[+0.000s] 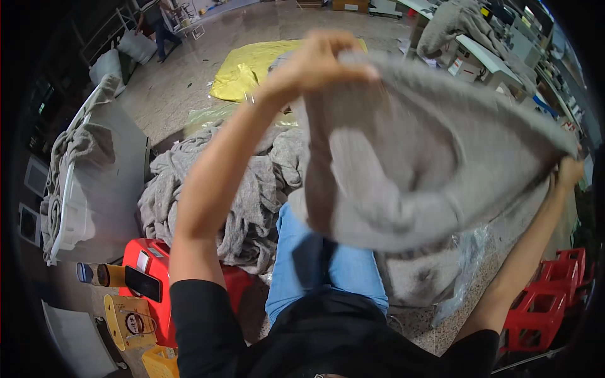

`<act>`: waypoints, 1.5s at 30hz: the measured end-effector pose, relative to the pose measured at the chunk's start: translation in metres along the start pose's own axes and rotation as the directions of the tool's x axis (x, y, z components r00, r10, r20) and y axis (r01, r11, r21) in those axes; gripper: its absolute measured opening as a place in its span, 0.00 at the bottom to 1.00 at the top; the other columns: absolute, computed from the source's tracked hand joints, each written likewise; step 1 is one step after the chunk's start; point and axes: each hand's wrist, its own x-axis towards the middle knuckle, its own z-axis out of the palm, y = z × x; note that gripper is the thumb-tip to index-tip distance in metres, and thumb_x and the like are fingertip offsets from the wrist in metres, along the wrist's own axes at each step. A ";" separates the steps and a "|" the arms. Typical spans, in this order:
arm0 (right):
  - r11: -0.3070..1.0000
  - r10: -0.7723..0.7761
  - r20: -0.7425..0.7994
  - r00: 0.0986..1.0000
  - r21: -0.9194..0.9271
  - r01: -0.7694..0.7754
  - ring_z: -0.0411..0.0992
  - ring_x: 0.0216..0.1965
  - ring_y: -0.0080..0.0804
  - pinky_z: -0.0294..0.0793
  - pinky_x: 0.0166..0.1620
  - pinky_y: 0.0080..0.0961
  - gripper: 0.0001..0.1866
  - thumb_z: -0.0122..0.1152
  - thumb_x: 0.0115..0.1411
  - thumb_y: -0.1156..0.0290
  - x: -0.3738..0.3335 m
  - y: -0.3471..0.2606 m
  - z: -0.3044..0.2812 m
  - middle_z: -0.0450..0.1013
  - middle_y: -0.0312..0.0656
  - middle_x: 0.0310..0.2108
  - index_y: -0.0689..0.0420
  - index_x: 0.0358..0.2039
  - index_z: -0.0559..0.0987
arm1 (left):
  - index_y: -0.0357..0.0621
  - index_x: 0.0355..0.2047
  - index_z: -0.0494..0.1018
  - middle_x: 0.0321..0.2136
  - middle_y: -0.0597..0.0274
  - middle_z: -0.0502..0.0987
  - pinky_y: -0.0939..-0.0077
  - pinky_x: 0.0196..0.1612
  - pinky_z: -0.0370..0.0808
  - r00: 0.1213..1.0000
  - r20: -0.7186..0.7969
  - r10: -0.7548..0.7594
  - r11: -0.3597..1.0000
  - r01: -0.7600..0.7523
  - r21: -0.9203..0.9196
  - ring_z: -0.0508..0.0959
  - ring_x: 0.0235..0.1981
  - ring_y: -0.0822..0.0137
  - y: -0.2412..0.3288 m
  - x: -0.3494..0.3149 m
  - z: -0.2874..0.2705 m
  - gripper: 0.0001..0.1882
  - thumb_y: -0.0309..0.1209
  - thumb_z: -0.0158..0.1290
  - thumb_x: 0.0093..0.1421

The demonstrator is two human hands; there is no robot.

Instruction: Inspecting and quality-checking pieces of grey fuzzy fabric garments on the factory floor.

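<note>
A grey knitted garment or cloth (435,164) hangs stretched between my raised hands, smeared by motion; its exact kind does not show. My left hand (322,66) is closed on its upper left edge. At the far right my right hand (571,171) grips the opposite end. Beneath and to the left lies a large heap of grey knitted pieces (214,183). Another folded grey piece (419,274) rests by my right leg, next to clear plastic film (469,264).
Left: a white bin (104,189) with grey cloth over its rim, and a red stool (148,252) bearing a phone (143,283). Right: red stools (535,309) and a cluttered table (482,53). A yellow sheet (242,72) lies ahead; a person (159,28) stands far left.
</note>
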 end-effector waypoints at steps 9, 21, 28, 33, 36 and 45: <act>0.992 0.005 0.423 0.906 0.115 -0.060 0.70 0.39 0.32 0.66 0.45 0.25 0.19 0.50 0.54 0.72 -0.105 -0.061 -0.053 0.72 0.45 0.39 0.65 0.46 0.72 | 0.36 0.34 0.73 0.27 0.58 0.73 0.75 0.36 0.70 0.872 -0.076 0.483 0.654 -0.302 0.694 0.74 0.32 0.66 0.007 -0.048 -0.079 0.18 0.11 0.48 0.41; 0.999 0.006 0.972 -0.236 0.002 0.036 0.73 0.25 0.32 0.71 0.29 0.26 0.18 0.65 0.43 0.75 -0.434 -0.101 -0.126 0.75 0.44 0.28 0.54 0.38 0.78 | 0.36 0.31 0.76 0.28 0.56 0.72 0.74 0.32 0.71 0.711 -0.423 -0.562 0.779 0.627 0.019 0.74 0.29 0.62 -0.167 -0.417 0.145 0.10 0.15 0.52 0.47; 0.967 0.193 0.980 -0.044 -0.197 -0.163 0.76 0.32 0.37 0.72 0.33 0.27 0.11 0.61 0.51 0.72 -0.421 -0.132 -0.053 0.75 0.47 0.32 0.58 0.36 0.78 | 0.41 0.33 0.73 0.26 0.63 0.74 0.80 0.24 0.66 -0.064 -0.112 -0.992 0.079 0.382 -0.921 0.70 0.22 0.73 -0.177 -0.423 0.176 0.20 0.45 0.41 0.65; 0.969 -0.125 0.992 -0.035 0.114 -0.220 0.75 0.31 0.36 0.72 0.35 0.26 0.07 0.58 0.54 0.75 -0.454 -0.173 -0.026 0.76 0.47 0.31 0.62 0.33 0.78 | 0.43 0.37 0.72 0.23 0.66 0.70 0.78 0.26 0.67 0.038 -0.021 -0.999 0.022 0.020 -1.000 0.70 0.23 0.73 -0.178 -0.414 0.159 0.22 0.51 0.43 0.63; 0.952 -0.181 0.978 -0.108 0.147 -0.267 0.76 0.32 0.39 0.72 0.35 0.26 0.06 0.58 0.54 0.76 -0.471 -0.190 -0.022 0.75 0.49 0.31 0.62 0.33 0.78 | 0.43 0.41 0.70 0.21 0.69 0.70 0.80 0.29 0.70 0.165 -0.053 -0.985 0.071 0.105 -0.992 0.71 0.24 0.74 -0.177 -0.414 0.151 0.13 0.34 0.54 0.58; 0.929 -0.237 0.964 -0.121 0.189 -0.318 0.74 0.25 0.29 0.70 0.28 0.20 0.06 0.59 0.53 0.79 -0.485 -0.192 -0.021 0.75 0.45 0.28 0.62 0.33 0.78 | 0.39 0.46 0.69 0.30 0.72 0.72 0.88 0.34 0.71 0.326 -0.309 -0.894 0.368 0.138 -0.919 0.71 0.29 0.82 -0.176 -0.409 0.149 0.21 0.14 0.55 0.50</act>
